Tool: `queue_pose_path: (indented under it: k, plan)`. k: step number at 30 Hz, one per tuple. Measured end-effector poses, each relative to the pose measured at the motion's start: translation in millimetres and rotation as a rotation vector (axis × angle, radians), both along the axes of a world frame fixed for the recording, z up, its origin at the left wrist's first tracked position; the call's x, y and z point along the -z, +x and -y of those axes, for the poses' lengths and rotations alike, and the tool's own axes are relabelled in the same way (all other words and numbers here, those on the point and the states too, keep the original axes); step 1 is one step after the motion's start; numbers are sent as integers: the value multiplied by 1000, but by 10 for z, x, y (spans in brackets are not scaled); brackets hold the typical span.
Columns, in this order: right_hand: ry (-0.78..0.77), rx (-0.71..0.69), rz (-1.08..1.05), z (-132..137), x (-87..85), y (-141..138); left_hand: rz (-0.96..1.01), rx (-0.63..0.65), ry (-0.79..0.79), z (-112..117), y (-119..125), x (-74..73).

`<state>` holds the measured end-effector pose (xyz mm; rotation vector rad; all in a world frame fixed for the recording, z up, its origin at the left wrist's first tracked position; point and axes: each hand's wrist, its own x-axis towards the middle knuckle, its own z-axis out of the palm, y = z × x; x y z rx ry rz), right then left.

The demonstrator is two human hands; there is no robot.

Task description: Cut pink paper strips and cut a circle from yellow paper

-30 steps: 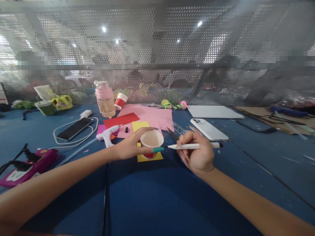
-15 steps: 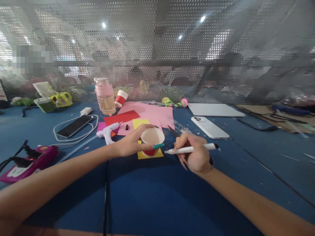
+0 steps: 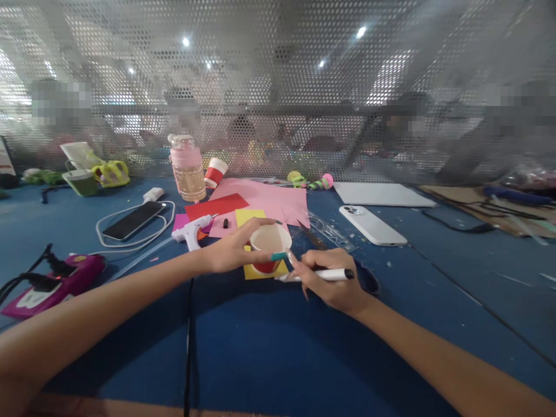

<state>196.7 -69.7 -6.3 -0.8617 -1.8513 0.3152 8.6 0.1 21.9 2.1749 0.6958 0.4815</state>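
Note:
A red and white paper cup (image 3: 270,236) stands upright on a yellow sheet of paper (image 3: 251,216), its open top towards me. My left hand (image 3: 237,248) grips the cup from the left, thumb at the near side of the rim and fingers round the far side. In my right hand (image 3: 332,282) is a white marker (image 3: 334,274), its tip pointing left at the near right edge of the yellow paper beside the cup's base. Whether the tip touches the paper I cannot tell. Scissors (image 3: 311,236) lie behind my right hand, partly hidden.
A white glue gun (image 3: 191,231), pink paper (image 3: 269,198) and red paper (image 3: 219,205) lie behind my left arm. A pink-topped bottle (image 3: 186,168) and another cup (image 3: 215,172) stand further back. Phones (image 3: 371,226) lie on both sides. A purple power strip (image 3: 65,284) sits left.
My right hand has moved left with the marker, bringing its tip from right of the yellow paper to the paper's edge near the cup. The left hand keeps its grip.

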Motion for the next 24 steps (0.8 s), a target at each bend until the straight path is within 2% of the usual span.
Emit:
queue_pose_path:
  k: [5,12,17,24]
  plan:
    - [104,-87,77,-18,-9,25,2,38,29,-20,-8,-21]
    - [94,-160,65,-17,-37,60,1,39,29,-20,-4,-12]
    - [34,-217,-20,-26,20,102,10,16,39,-10,-9,12]
    - [19,-211,6,-19,25,80,6,-18,34,11,-5,-6]
